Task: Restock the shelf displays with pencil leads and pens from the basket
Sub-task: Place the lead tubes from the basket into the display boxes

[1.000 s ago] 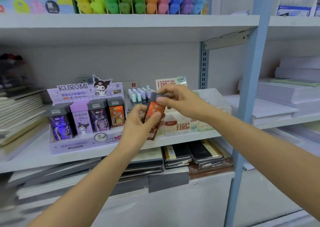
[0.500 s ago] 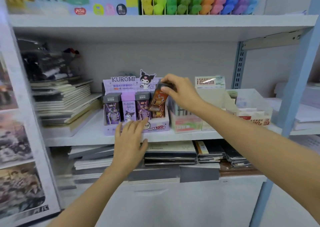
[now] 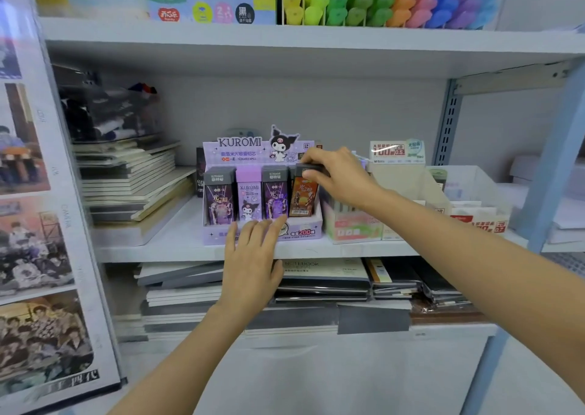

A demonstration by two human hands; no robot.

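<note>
A purple Kuromi display box [image 3: 262,236] stands on the middle shelf [image 3: 348,248] with a row of pencil lead cases in it. My right hand [image 3: 335,174] pinches the dark cap of an orange lead case [image 3: 302,198], which stands upright in the box's rightmost slot. Beside it stand two dark purple cases [image 3: 274,198] and a lilac one [image 3: 249,199]. My left hand [image 3: 253,259] lies flat with straight fingers against the box's front edge. No basket is in view.
Right of the box stand a pink-green carton [image 3: 351,228] and white lead displays [image 3: 474,212]. Stacked notebooks [image 3: 126,180] fill the shelf's left side and the shelf below. Coloured highlighters [image 3: 380,0] line the top shelf. A blue upright [image 3: 550,168] bounds the right.
My right hand has lowered the orange case from a tilt above the box into its slot. Half a second back my left hand let go and now rests at the box's front.
</note>
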